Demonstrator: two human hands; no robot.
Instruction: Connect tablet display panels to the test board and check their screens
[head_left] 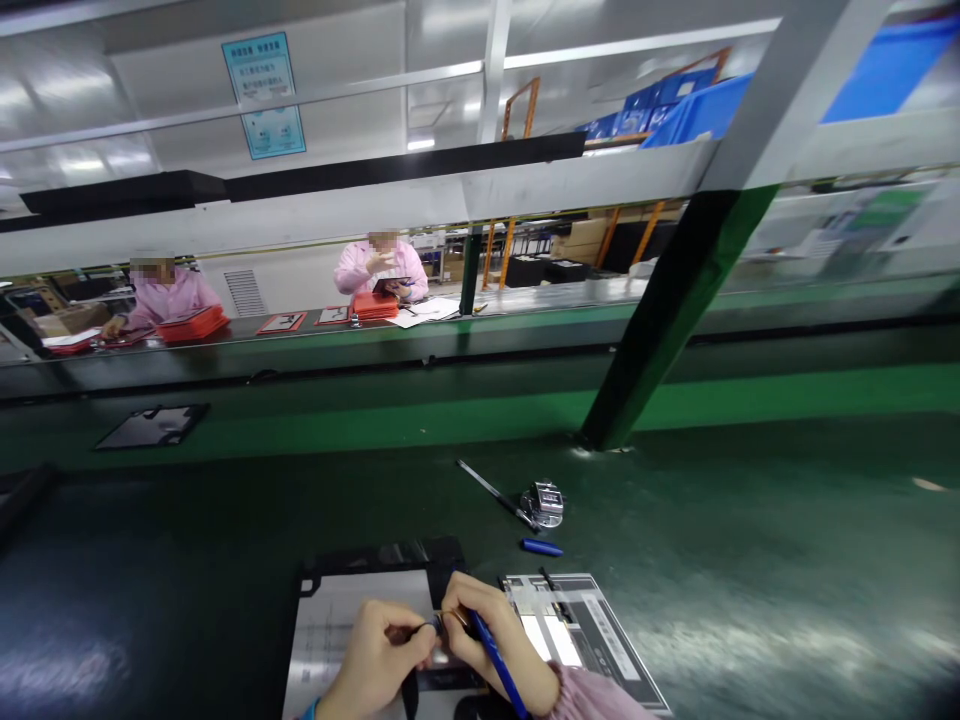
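My left hand (379, 650) is closed in a pinch over a silver-and-black flat panel (330, 625), its fingertips on a tiny piece too small to name. Fingertip to fingertip with it, my right hand (499, 635) is also closed. A blue pen (496, 660) is tucked in the right hand, slanting down toward me. Whether the right fingertips pinch the tiny piece too is unclear. A second panel (607, 630), dark with a white label strip and pale rectangles, lies to the right, partly behind the right hand.
Beyond the panels lie a blue pen cap (541, 547), a clear-barrelled pen (495, 492) and a round metal object (546, 503). A slanted post (660, 330) rises from the green bench. Another panel (154, 427) lies far left. Two people in pink sit across, beside red stacks (193, 325).
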